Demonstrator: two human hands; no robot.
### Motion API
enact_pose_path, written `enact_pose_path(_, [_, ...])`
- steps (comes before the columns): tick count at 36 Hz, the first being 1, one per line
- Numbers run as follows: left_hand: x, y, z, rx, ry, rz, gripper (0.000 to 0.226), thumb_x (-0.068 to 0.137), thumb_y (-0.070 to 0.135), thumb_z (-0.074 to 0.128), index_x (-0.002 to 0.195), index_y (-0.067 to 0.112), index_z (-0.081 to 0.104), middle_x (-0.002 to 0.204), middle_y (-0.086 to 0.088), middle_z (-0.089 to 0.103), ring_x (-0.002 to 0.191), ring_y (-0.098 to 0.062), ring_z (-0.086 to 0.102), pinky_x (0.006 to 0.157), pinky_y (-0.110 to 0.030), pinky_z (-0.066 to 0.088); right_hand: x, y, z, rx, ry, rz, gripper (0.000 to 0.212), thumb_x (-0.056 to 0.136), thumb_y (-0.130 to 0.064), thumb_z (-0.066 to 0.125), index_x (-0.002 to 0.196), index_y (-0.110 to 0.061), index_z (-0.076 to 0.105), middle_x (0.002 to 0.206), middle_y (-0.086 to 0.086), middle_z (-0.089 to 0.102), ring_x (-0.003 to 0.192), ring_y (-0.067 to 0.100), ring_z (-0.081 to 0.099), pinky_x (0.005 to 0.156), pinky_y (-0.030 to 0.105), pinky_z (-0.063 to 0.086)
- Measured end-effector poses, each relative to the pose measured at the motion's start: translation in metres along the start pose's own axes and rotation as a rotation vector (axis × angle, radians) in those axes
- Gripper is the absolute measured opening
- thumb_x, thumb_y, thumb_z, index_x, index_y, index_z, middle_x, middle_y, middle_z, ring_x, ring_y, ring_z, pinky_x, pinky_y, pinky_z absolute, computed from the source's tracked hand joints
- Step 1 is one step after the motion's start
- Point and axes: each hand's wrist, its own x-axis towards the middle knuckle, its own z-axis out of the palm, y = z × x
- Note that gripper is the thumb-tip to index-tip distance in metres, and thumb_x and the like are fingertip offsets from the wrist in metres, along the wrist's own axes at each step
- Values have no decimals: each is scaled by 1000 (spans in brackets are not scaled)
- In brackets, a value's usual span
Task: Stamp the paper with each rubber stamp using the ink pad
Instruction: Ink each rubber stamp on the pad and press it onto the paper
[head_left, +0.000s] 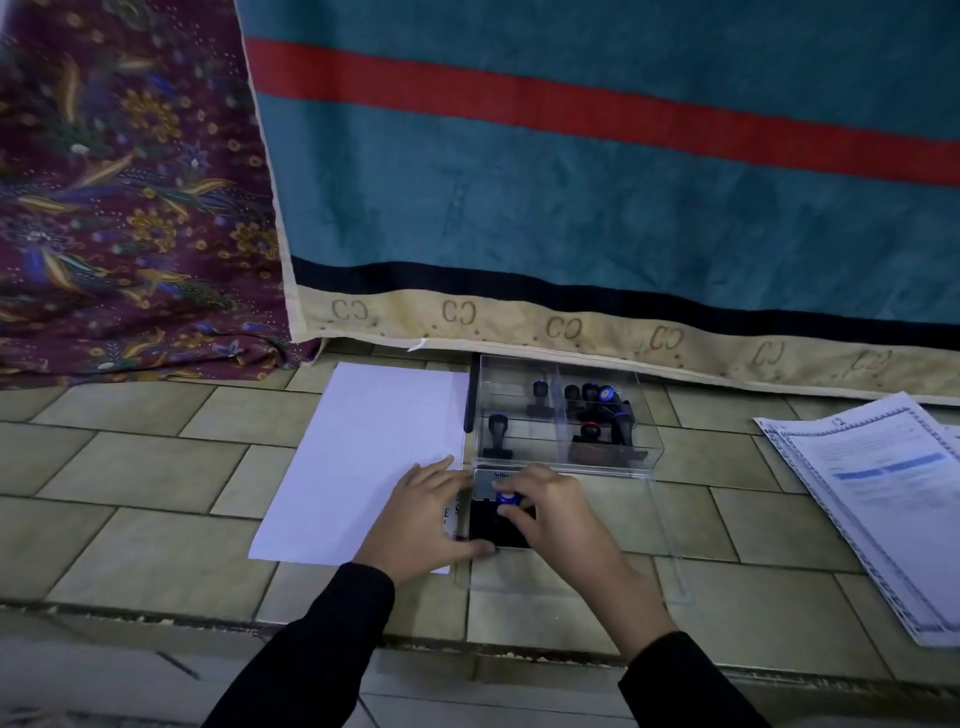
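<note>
Blue-capped rubber stamp (508, 499) sits pinched in the right hand's (553, 512) fingers on the black ink pad (488, 525), beside the white paper (363, 452). Left hand (423, 519) lies flat, fingers spread, steadying both.

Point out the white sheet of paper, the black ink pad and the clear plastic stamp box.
White sheet of paper (374, 441): head view, bare middle of the sheet.
Black ink pad (488, 527): head view, dark pad surface left of the right hand.
Clear plastic stamp box (519, 374): head view, back left wall.
</note>
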Motion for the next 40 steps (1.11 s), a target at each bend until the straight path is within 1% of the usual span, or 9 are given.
enact_pose_path(5, [1,0,1,-5,-1,-4,99,57,88,53,138,32,46,145,19,44,137,9,14,119,-31,8,3,-3,1,-52,-27,-19,24,82,-11,68,106,-11,70,105,5,67,87,19,64,82,21,49])
enact_pose_path(12, [0,0,0,-1,17,-1,96,58,87,56,136,31,49,143,18,46,140,5,19,118,-29,10,9,-3,-2,-75,-89,-21,15,77,-9,72,92,-7,70,95,7,66,83,21,62,79,29,50])
enact_pose_path(21, [0,1,0,16,32,14,94,59,84,58,134,30,49,141,18,48,139,6,18,119,-29,10,13,-2,-4,-54,-101,14,15,76,-8,72,90,-6,69,96,8,67,84,23,63,82,32,51])
enact_pose_path(24, [1,2,-4,52,3,31,95,58,88,53,134,31,49,143,18,46,142,2,18,120,-31,8,5,0,1,-53,-118,-11,19,74,-7,73,93,-9,71,97,5,68,87,19,63,79,23,50])
enact_pose_path(27, [1,2,-11,38,-24,47,94,59,90,50,135,35,47,144,22,43,141,6,16,120,-31,6,1,5,3,11,-72,24,25,77,-8,72,102,-11,70,103,6,69,90,19,65,83,28,54])
enact_pose_path(30, [-2,-7,-23,-114,100,-26,70,75,79,50,131,36,50,142,23,43,139,6,23,119,-31,12,4,7,1,34,-66,53,26,81,-12,69,107,-12,69,105,7,68,88,20,66,84,31,55])
enact_pose_path(33, [-1,-25,-37,-161,310,-168,39,95,44,51,128,23,56,141,8,51,141,-11,33,117,-42,25,11,6,-3,73,-4,54,25,81,-11,70,106,-13,69,103,6,68,82,17,68,81,14,52])
enact_pose_path(35, [1,-37,-42,-60,332,-266,36,99,34,48,130,18,55,144,1,50,143,-17,31,118,-44,20,20,2,-5,99,45,36,26,80,-10,71,106,-14,69,103,6,67,82,14,68,81,8,50])
enact_pose_path(40, [5,-54,-39,77,223,-388,44,101,40,38,140,22,43,157,4,30,149,-12,11,120,-45,1,49,-16,5,156,8,-24,31,83,-9,67,114,-13,65,109,10,64,87,20,68,87,27,55])
